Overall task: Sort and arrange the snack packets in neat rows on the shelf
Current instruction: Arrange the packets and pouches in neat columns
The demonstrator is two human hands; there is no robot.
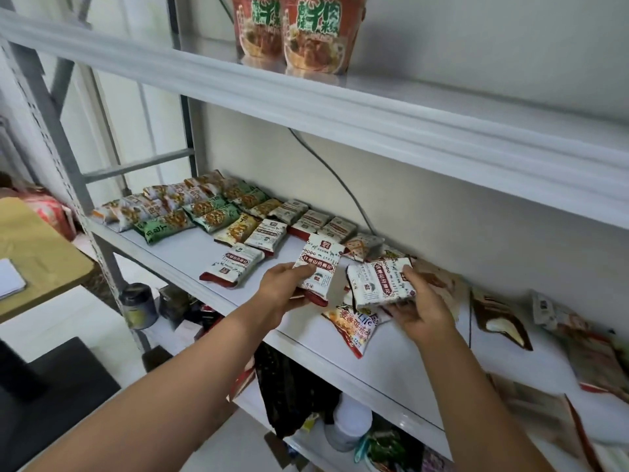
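Observation:
My left hand grips a white-and-red snack packet just above the white middle shelf. My right hand holds a second white-and-red packet beside it, thumb on its right edge. An orange packet lies flat under that one. To the left, matching white-and-red packets lie in rows. Green packets and orange-white packets sit in rows at the far left of the shelf.
Loose unsorted packets lie scattered along the right of the shelf. The upper shelf hangs close overhead with two red noodle tubs. A grey cable runs down the back wall. A wooden table stands at left.

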